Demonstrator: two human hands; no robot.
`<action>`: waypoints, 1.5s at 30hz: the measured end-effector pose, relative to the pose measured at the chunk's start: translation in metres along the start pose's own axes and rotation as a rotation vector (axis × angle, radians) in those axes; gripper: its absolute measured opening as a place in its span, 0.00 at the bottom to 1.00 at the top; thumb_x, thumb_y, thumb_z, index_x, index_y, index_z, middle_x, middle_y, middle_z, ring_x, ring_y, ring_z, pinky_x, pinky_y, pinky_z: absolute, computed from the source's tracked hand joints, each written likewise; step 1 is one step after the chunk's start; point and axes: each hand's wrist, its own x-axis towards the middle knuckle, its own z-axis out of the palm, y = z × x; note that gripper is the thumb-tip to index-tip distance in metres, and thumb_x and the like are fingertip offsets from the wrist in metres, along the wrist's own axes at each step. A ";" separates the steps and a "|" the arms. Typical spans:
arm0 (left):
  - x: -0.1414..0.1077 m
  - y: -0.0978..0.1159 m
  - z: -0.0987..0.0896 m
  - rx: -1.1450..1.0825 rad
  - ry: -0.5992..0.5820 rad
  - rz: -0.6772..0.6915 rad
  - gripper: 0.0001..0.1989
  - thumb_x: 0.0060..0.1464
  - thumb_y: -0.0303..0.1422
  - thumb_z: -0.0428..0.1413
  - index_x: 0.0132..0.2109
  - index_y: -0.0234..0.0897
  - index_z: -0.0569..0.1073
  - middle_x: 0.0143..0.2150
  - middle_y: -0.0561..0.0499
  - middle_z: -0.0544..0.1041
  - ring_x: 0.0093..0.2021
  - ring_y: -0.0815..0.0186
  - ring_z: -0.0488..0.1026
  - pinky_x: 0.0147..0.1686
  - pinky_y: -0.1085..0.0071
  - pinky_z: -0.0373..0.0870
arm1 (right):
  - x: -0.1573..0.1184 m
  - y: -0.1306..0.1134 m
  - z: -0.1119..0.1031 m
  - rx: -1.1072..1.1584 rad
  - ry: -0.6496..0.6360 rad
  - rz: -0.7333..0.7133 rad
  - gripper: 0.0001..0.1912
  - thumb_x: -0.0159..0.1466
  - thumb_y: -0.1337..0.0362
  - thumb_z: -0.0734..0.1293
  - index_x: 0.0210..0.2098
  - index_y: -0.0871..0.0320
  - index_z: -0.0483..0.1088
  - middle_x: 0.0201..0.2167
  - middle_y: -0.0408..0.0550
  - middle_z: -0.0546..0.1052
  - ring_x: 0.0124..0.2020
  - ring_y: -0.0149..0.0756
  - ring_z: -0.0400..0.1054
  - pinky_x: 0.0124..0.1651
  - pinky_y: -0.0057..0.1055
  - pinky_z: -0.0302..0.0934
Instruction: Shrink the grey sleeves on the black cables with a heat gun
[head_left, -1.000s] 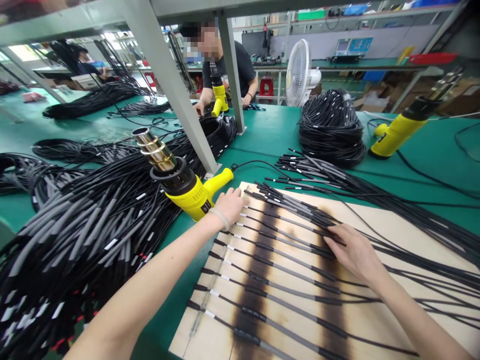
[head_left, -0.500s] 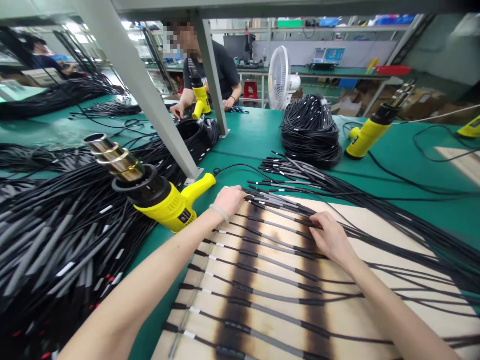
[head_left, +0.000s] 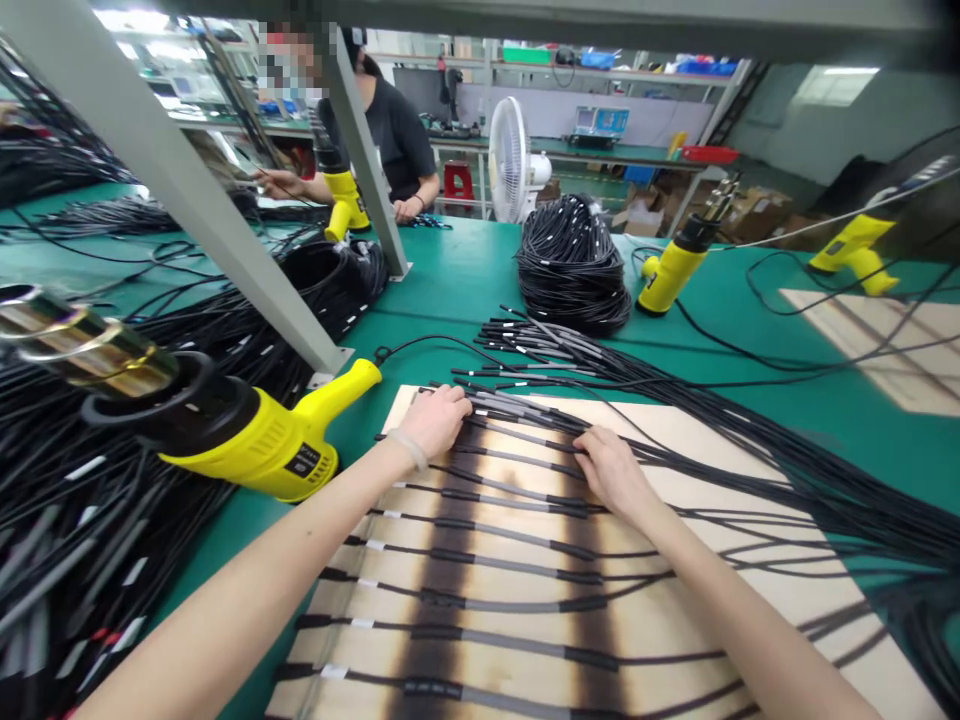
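Black cables with grey sleeve sections (head_left: 517,603) lie side by side across a light wooden board (head_left: 517,690) that bears two dark scorched bands. At the board's far left corner, my left hand (head_left: 435,425) has its fingers closed on the end part of a cable. My right hand (head_left: 615,470) pinches the same row's farthest cable (head_left: 517,432) further right, by the second scorched band. The fingertips of both hands are partly hidden. Just beyond them, a loose bundle of similar cables (head_left: 675,390) runs along the board's far edge.
A yellow heat gun (head_left: 247,440) stands close on my left, its metal nozzle tilted up. Cable heaps (head_left: 60,520) lie behind it. A coiled cable stack (head_left: 574,265), another heat gun (head_left: 671,270), a fan (head_left: 510,160) and a metal post (head_left: 187,190) are farther off. A co-worker (head_left: 397,140) sits opposite.
The view has swung right, so everything sits further left. Both hands remain at the far cables with little movement. The co-worker's arm has moved out to the side.
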 end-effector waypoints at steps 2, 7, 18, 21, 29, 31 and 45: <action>0.001 0.000 0.000 0.017 0.012 -0.008 0.11 0.55 0.25 0.45 0.39 0.34 0.71 0.39 0.44 0.71 0.42 0.59 0.68 0.37 0.65 0.63 | 0.001 -0.003 -0.001 -0.016 0.001 0.019 0.07 0.59 0.73 0.58 0.35 0.59 0.65 0.34 0.52 0.69 0.38 0.42 0.64 0.39 0.38 0.61; 0.000 0.000 -0.001 0.040 -0.002 0.009 0.10 0.55 0.23 0.45 0.38 0.35 0.70 0.37 0.44 0.72 0.41 0.59 0.68 0.37 0.65 0.62 | 0.003 -0.008 -0.004 -0.029 0.035 0.020 0.08 0.60 0.74 0.58 0.35 0.57 0.65 0.33 0.50 0.70 0.37 0.39 0.64 0.38 0.35 0.61; 0.005 -0.001 -0.014 -0.006 0.132 -0.139 0.10 0.56 0.30 0.48 0.44 0.38 0.69 0.43 0.45 0.69 0.44 0.57 0.64 0.37 0.64 0.62 | 0.012 0.004 -0.013 -0.155 0.190 0.144 0.04 0.61 0.67 0.61 0.36 0.59 0.65 0.35 0.52 0.68 0.40 0.45 0.60 0.39 0.38 0.57; 0.002 -0.002 -0.005 -0.015 0.059 -0.073 0.11 0.56 0.29 0.48 0.46 0.39 0.70 0.44 0.46 0.69 0.44 0.59 0.65 0.38 0.65 0.62 | 0.003 0.007 -0.007 -0.130 0.142 0.082 0.04 0.60 0.68 0.61 0.36 0.59 0.65 0.34 0.51 0.68 0.38 0.43 0.61 0.40 0.37 0.57; 0.010 -0.002 -0.001 -0.001 0.073 -0.119 0.09 0.56 0.33 0.50 0.44 0.37 0.69 0.45 0.44 0.68 0.46 0.57 0.64 0.37 0.64 0.62 | 0.007 0.005 -0.009 -0.019 0.147 0.016 0.07 0.62 0.71 0.56 0.33 0.58 0.64 0.31 0.50 0.67 0.36 0.40 0.62 0.39 0.35 0.60; 0.012 -0.002 -0.001 0.014 0.066 -0.115 0.07 0.57 0.33 0.49 0.41 0.37 0.69 0.44 0.44 0.69 0.45 0.57 0.64 0.37 0.64 0.61 | 0.008 0.003 -0.008 0.006 0.146 0.015 0.06 0.60 0.71 0.57 0.34 0.58 0.64 0.33 0.51 0.67 0.37 0.41 0.62 0.40 0.36 0.60; 0.013 -0.005 0.001 0.018 0.121 -0.105 0.15 0.55 0.32 0.50 0.50 0.39 0.67 0.46 0.43 0.69 0.46 0.56 0.66 0.38 0.63 0.62 | 0.016 -0.008 -0.019 0.272 0.254 0.127 0.08 0.62 0.66 0.57 0.36 0.58 0.66 0.32 0.49 0.71 0.34 0.36 0.66 0.38 0.34 0.63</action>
